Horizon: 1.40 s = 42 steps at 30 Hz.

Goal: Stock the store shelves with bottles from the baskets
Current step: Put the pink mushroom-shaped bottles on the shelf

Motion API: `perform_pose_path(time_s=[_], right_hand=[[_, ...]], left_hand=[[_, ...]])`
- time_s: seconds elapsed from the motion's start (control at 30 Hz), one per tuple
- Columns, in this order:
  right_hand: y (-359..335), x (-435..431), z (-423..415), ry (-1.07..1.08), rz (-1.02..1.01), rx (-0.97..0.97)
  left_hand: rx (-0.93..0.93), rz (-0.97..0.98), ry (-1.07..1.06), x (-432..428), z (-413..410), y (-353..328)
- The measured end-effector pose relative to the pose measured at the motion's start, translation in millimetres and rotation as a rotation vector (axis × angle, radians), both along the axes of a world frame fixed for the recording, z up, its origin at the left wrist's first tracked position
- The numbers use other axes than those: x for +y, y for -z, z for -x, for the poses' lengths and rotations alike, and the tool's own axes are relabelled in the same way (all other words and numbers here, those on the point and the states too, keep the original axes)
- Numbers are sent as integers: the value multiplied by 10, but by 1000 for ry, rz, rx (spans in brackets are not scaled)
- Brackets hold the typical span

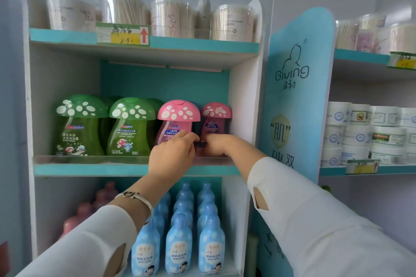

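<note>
Two pink mushroom-capped bottles stand on the middle shelf (90, 170) at its right end. My left hand (172, 154) grips the lower body of the nearer pink bottle (177, 114). My right hand (217, 145) curls round the base of the second pink bottle (216, 112), which sits further back against the shelf's right wall. The two hands almost touch, with a dark gap between the bottles behind them. Green mushroom-capped bottles (131, 126) fill the left part of the same shelf. No basket is in view.
Tubs of cotton swabs (171, 17) line the top shelf above a price tag (122, 33). Rows of blue bottles (179, 245) and some pink ones (83, 211) stand on the lower shelf. A blue side panel (295, 96) separates a right-hand unit holding white jars (364, 132).
</note>
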State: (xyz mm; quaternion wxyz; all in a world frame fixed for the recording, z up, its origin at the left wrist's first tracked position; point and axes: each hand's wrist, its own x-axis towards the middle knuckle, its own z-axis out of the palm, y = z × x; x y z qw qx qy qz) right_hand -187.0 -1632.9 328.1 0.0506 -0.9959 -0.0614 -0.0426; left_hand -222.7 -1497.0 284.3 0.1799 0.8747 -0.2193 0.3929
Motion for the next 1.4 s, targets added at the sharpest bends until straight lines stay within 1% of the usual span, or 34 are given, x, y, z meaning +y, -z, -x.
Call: perform_pose_path(time_s=[0.2,0.4,0.5,0.57,0.73,1.03,1.13,1.27,1.4], right_hand=[[-19,-64,409,6,-101,-155],[-54,-134,1030,-53,-129,-314],[-2,-240,1357,-13,-152,-398],[80,-367,1590,32,-135,-401],[460,-823,2085,159,-124,-297],[1351,-1770,2762,336,-198,-69],[1680,-2055,2950,384,-248,67],[2235,-2356,3126,461,-335,302],[2780,-2502,3168,505,-438,437]], left_hand=[[82,64,24,-37,201,-61],[89,6,63,-221,584,-165],[89,-1,85,-401,814,-163],[125,-12,92,-548,995,-97],[283,-87,178,-985,1359,307],[420,-288,370,-1874,1959,1144],[456,-367,420,-2122,2076,1416],[521,-511,472,-2379,2144,1849],[557,-600,510,-2561,2147,2176]])
